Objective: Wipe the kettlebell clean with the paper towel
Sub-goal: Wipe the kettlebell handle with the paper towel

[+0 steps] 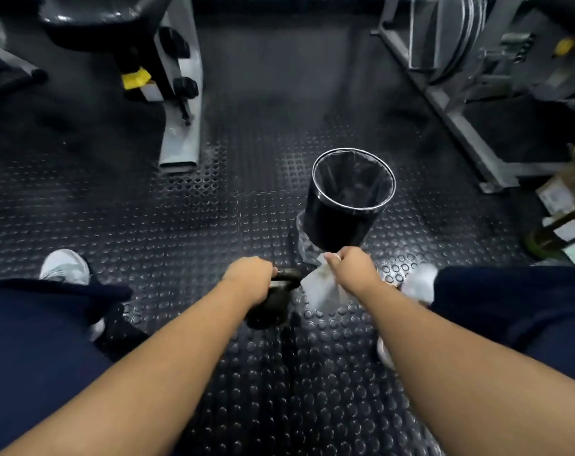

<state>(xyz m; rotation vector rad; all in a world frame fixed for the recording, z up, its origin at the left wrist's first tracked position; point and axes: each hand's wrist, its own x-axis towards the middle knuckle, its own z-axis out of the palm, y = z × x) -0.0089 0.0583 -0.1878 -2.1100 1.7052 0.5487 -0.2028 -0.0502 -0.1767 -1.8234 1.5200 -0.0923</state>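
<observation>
**Kettlebell gripped, towel at its side**

My feed, left to right. Left hand (250, 278): fingers curled tight round the handle of the black kettlebell (265, 311). The kettlebell sits low between the feet at the studded rubber floor (167, 225); I cannot tell whether it is resting or lifted. White paper towel (323, 289) hangs just beside its right flank. Right hand (352, 268): fist closed, pinching the towel's top. Black lined waste bin (340, 222) is just beyond. Cardboard boxes (556, 196) far right, labels too blurred to read.
</observation>
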